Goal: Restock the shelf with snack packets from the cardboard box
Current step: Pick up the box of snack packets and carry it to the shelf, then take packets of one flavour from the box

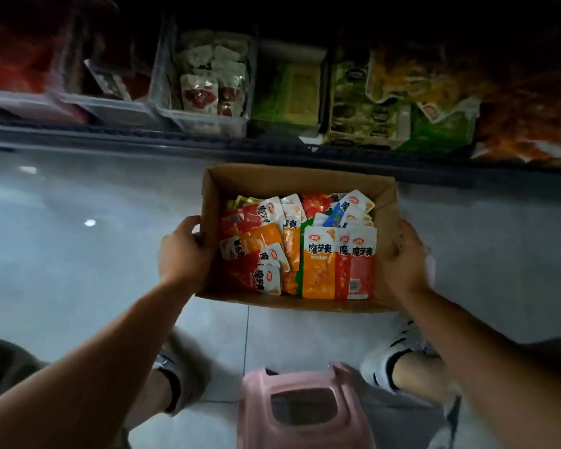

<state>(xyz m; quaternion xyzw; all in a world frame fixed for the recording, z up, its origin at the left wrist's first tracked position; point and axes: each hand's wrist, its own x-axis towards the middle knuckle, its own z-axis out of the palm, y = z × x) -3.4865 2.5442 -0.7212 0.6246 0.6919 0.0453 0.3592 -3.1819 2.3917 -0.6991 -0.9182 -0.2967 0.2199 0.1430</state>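
Nearest to the person, a pink plastic stool with a rectangular hole in its seat is standing on the grey tiled floor, between the two feet; a white sneaker is showing just to the right of it. Further out, both bare arms are reaching forward to an open brown cardboard box, which is sitting in front of the stool and near the front edge of the shelf. I cannot tell if the box is resting on the floor or is a little lifted. The left hand is gripping the left wall of the box, with the thumb curling over the rim and the other fingers hiding outside the wall. The right hand is holding the right wall in the same way, although it is blurred and its fingers are not showing clearly. Inside the box, many orange, red and white snack packets are lying flat and overlapping, filling the bottom from wall to wall. Behind the box, the dark low shelf is running across the view. On it a clear plastic bin is holding white packets with red prints. Toward the right end of the shelf, green packets are lying beside blurred orange bags.
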